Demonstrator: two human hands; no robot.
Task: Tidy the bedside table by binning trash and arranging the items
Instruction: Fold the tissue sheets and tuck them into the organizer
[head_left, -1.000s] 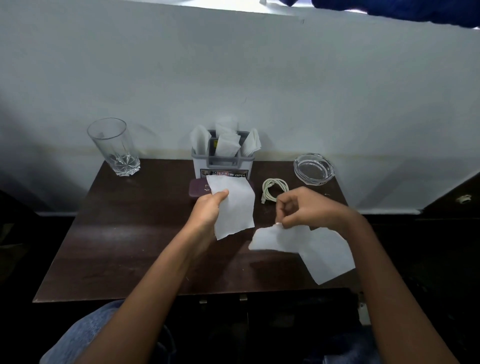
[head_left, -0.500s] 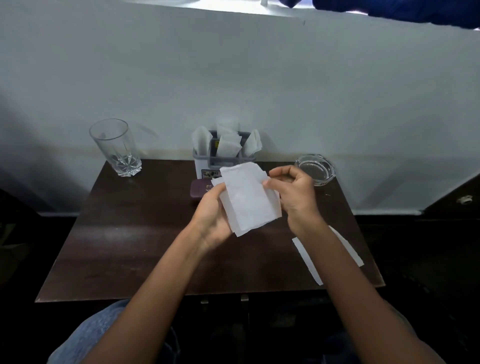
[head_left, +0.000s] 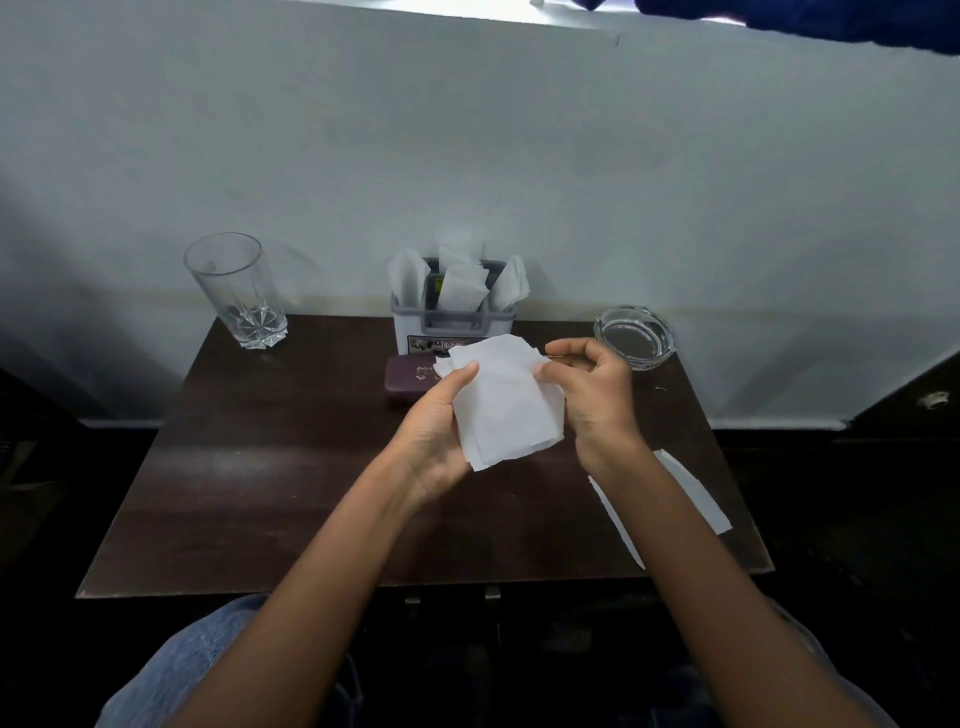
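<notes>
Table (head_left: 291, 467), dark wood, is sitting against a pale wall (head_left: 467, 156); room beyond its edges is falling off into shadow, so I am reading little there. Along the back edge I am seeing a tumbler (head_left: 234, 291) far left, a napkin holder (head_left: 452, 312) in the middle with a maroon case (head_left: 410, 376) just in front, and a glass ashtray (head_left: 635, 335) at right. Tissues (head_left: 506, 405) are being held above the table centre now as one stack: a second ago they were two separate sheets, one per hand. Left hand (head_left: 436, 441) is grasping the stack from below, thumb on top; right hand (head_left: 592, 384) is pinching its upper right corner. I am judging the loose paper gathered, ready for binning or the holder. One tissue (head_left: 696, 493) is lying on the table near the right edge, under the right forearm.
</notes>
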